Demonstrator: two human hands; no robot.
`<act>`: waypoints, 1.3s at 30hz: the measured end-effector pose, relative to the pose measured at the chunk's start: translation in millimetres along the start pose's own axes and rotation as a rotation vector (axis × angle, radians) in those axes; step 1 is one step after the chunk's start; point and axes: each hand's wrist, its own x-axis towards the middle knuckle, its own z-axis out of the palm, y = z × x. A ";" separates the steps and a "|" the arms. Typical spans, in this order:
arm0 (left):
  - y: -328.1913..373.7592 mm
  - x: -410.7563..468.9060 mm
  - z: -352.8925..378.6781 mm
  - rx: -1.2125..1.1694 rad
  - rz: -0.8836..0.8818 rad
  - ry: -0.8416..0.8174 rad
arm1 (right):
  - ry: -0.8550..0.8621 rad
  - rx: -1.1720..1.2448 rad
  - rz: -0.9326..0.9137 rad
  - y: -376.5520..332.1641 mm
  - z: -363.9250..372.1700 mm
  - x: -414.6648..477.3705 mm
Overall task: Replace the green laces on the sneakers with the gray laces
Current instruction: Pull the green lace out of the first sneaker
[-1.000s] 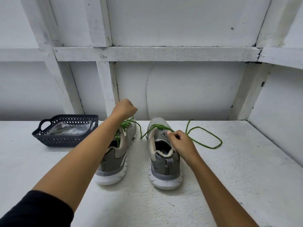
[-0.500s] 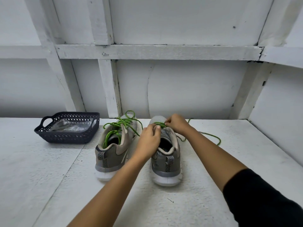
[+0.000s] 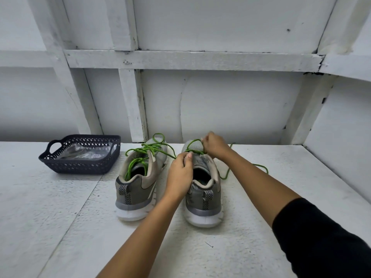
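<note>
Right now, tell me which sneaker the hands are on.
The right sneaker, farther from the basket: the left hand grips its upper and the right hand pinches its green lace. The left sneaker lies untouched.

On the surface (image 3: 60,217), left sneaker (image 3: 138,189) and right sneaker (image 3: 206,199) were set side by side, heels nearest the camera. A basket (image 3: 80,169) was placed left of them, nearer the wall (image 3: 220,107), a packet (image 3: 84,153) laid in it. A lace (image 3: 261,166) was trailed right of the right sneaker.
</note>
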 end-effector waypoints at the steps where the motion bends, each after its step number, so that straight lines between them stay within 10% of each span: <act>1: -0.3 -0.2 0.1 -0.002 -0.003 0.001 | -0.074 0.070 0.050 2.8 -2.9 -0.3; 11: 0.1 -3.7 0.8 -0.041 -0.022 0.024 | 0.129 0.008 -0.046 5.7 -23.9 14.8; 15: 0.9 -4.7 1.2 -0.068 -0.032 0.029 | -0.211 -0.246 0.038 4.6 -27.2 8.3; 27: 0.7 -5.8 0.4 -0.061 -0.045 0.024 | 0.115 0.761 0.179 -18.9 -57.7 21.0; 35: -0.3 -3.2 1.6 -0.053 -0.041 0.039 | -0.145 -0.058 0.043 9.4 -7.6 2.3; 39: -1.9 -3.2 2.6 -0.064 -0.035 0.041 | -0.021 0.118 0.056 5.2 -8.8 8.5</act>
